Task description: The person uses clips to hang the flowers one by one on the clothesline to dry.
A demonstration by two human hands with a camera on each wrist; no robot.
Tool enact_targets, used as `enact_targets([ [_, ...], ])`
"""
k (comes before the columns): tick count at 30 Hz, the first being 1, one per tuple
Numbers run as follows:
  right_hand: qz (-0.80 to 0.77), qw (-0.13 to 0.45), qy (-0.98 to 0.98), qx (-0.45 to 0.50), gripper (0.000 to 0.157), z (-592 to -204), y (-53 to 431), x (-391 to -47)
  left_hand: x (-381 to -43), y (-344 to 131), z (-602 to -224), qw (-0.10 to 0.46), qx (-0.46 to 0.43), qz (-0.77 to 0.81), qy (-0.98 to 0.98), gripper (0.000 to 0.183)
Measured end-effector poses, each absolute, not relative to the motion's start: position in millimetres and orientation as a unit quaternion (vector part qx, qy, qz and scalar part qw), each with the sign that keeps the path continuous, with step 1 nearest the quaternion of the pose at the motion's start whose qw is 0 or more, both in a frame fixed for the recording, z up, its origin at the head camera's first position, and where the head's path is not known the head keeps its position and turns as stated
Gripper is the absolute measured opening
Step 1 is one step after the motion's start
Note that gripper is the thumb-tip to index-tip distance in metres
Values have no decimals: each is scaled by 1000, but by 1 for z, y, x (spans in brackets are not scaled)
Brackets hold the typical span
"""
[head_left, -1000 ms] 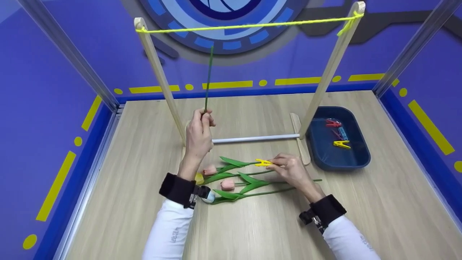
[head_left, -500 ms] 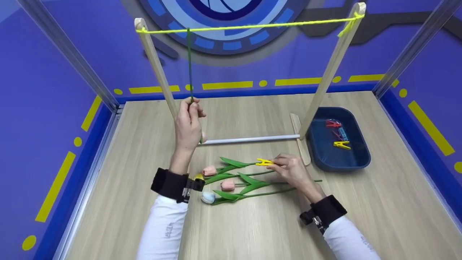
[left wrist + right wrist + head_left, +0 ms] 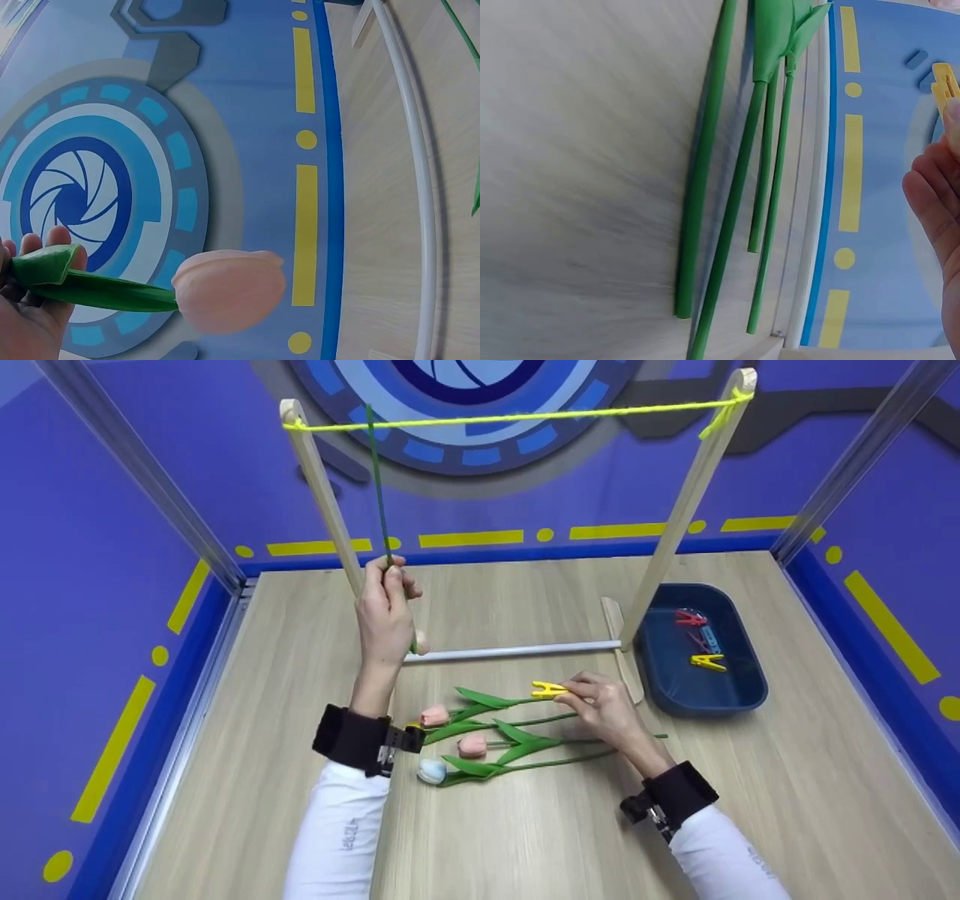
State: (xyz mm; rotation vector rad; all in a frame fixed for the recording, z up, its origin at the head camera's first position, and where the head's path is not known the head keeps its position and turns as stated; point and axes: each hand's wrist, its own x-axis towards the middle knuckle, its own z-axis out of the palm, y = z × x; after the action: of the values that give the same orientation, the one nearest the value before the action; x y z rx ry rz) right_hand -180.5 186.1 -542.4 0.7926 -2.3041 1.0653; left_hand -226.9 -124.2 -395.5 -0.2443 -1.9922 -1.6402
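My left hand [image 3: 386, 615] grips a pink artificial tulip [image 3: 229, 292] upside down, its bloom hanging below the palm. The green stem [image 3: 378, 487] points up, its tip crossing the yellow string [image 3: 510, 418] near the left post in the head view. Between thumb and fingers, my right hand [image 3: 609, 714] pinches a yellow clothespin [image 3: 549, 690], prongs facing left, over the lying stems. On the table lie two more pink tulips, one farther back [image 3: 433, 715] and one nearer [image 3: 472, 746], plus a pale blue tulip [image 3: 432, 770]. A yellow bloom is mostly hidden by the left wrist.
Two wooden posts, a left one [image 3: 322, 487] and a right one [image 3: 690, 510], carry the string; a pale rod [image 3: 517, 650] joins them low down. At the right, a dark blue bin [image 3: 739, 690] holds several clothespins [image 3: 707, 661]. Blue patterned walls surround the table [image 3: 525, 840].
My left hand has moved left and up with the tulip, bringing the stem's tip from below the string to slightly above it. The right hand has lifted the clothespin slightly.
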Motion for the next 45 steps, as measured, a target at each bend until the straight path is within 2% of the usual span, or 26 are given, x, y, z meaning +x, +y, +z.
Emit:
enact_targets([
  [12, 393, 250, -834, 297, 15, -539, 181, -184, -229, -124, -394, 263, -77, -621, -734, 25],
  [17, 374, 251, -837, 310, 14, -525, 183, -192, -232, -125, -394, 255, -73, -629, -731, 24],
  [22, 366, 282, -824, 330, 17, -498, 185, -205, -234, -125, -393, 252, -72, -632, -730, 24],
  [29, 344, 291, -829, 330, 17, -458, 183, -213, -234, -126, -392, 252, -65, -633, -729, 25],
  [36, 325, 340, -810, 349, 18, -413, 176, -223, -236, -127, -394, 259, -68, -631, -728, 25],
  [45, 306, 350, -807, 363, 17, -358, 160, -225, -236, -126, -391, 258, -63, -631, -729, 26],
])
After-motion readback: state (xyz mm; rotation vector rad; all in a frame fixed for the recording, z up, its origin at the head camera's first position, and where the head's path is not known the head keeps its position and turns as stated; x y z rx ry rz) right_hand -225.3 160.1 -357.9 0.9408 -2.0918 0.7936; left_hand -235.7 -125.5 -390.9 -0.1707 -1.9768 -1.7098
